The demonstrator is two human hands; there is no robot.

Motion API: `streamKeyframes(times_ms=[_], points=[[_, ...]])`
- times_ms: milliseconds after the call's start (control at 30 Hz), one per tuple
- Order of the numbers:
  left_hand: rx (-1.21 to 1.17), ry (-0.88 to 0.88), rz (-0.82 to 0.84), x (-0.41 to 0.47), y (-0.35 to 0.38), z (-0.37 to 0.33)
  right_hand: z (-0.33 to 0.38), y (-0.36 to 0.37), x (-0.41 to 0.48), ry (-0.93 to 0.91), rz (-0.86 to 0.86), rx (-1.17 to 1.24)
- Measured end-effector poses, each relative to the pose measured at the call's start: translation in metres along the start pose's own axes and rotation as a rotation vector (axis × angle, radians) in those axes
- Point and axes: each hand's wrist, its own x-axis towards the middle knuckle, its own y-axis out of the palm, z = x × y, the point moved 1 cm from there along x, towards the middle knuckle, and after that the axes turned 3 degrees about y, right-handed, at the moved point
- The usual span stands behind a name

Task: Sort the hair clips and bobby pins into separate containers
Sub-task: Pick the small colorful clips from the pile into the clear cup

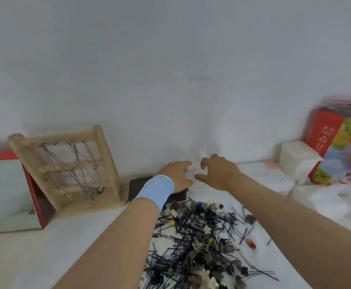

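A mixed pile of black bobby pins (pixel 183 247) and small flower-shaped hair clips (pixel 199 245) lies on the white table in front of me. Both my arms reach past the pile toward the wall. My left hand (pixel 175 176), with a light blue wristband, hovers over a dark brown box (pixel 137 188), its fingers loosely stretched forward. My right hand (pixel 218 174) is close beside it, thumb out and fingers curved in a C. A blurred white thing (pixel 191 173) sits between the two hands; I cannot tell whether either hand touches it.
A wooden jewellery stand (pixel 66 167) with hanging necklaces leans at the left, beside a red-framed mirror (pixel 7 195). A white box (pixel 297 161) and a red colourful carton (pixel 341 142) stand at the right by the wall. A few stray pins and a red clip (pixel 250 244) lie right of the pile.
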Motion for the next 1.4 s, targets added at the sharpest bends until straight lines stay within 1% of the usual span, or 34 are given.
streamKeyframes(times_ms=[133, 233, 300, 367, 433, 500, 600, 700, 800, 867, 967, 1100, 1200, 1267, 1333, 1400], points=[[-0.097, 0.009, -0.102, 0.006, 0.031, 0.021, 0.000, 0.030, 0.001, 0.008, -0.099, 0.095], [-0.155, 0.055, -0.186, -0.007, 0.048, 0.024, 0.002, 0.042, -0.010, -0.031, -0.207, 0.158], [-0.215, 0.080, -0.275, -0.019, 0.052, 0.023, 0.005, 0.042, -0.025, -0.060, -0.258, 0.295], [-0.303, 0.093, -0.321, -0.038, 0.054, 0.016, 0.011, 0.040, -0.044, -0.082, -0.223, 0.478], [-0.384, 0.097, -0.324, -0.061, 0.056, 0.005, 0.019, 0.035, -0.067, -0.109, -0.135, 0.577], [-0.442, 0.092, -0.350, -0.078, 0.058, -0.003, 0.026, 0.031, -0.086, -0.142, -0.082, 0.552], [-0.460, 0.097, -0.425, -0.107, 0.058, -0.010, 0.035, 0.025, -0.113, -0.180, -0.084, 0.481], [-0.385, 0.073, -0.416, -0.128, 0.053, -0.011, 0.042, 0.020, -0.128, -0.192, -0.107, 0.409], [-0.273, 0.050, -0.387, -0.142, 0.047, -0.008, 0.055, 0.012, -0.140, -0.310, -0.125, 0.359], [-0.294, 0.058, -0.374, -0.144, 0.045, -0.002, 0.060, 0.012, -0.141, -0.357, -0.136, 0.308], [-0.306, 0.083, -0.370, -0.140, 0.043, 0.010, 0.061, 0.018, -0.128, -0.354, -0.164, 0.258], [-0.256, 0.114, -0.328, -0.108, 0.037, 0.028, 0.057, 0.031, -0.092, -0.365, -0.103, 0.298], [-0.243, 0.103, -0.305, -0.086, 0.028, 0.034, 0.051, 0.032, -0.070, -0.323, -0.103, 0.317], [-0.195, 0.086, -0.285, -0.080, 0.024, 0.037, 0.045, 0.027, -0.063, -0.286, -0.116, 0.376], [-0.159, 0.068, -0.298, -0.083, 0.021, 0.039, 0.036, 0.018, -0.063, -0.242, -0.135, 0.445], [-0.167, 0.051, -0.327, -0.087, 0.021, 0.042, 0.029, 0.010, -0.067, -0.212, -0.140, 0.432]])
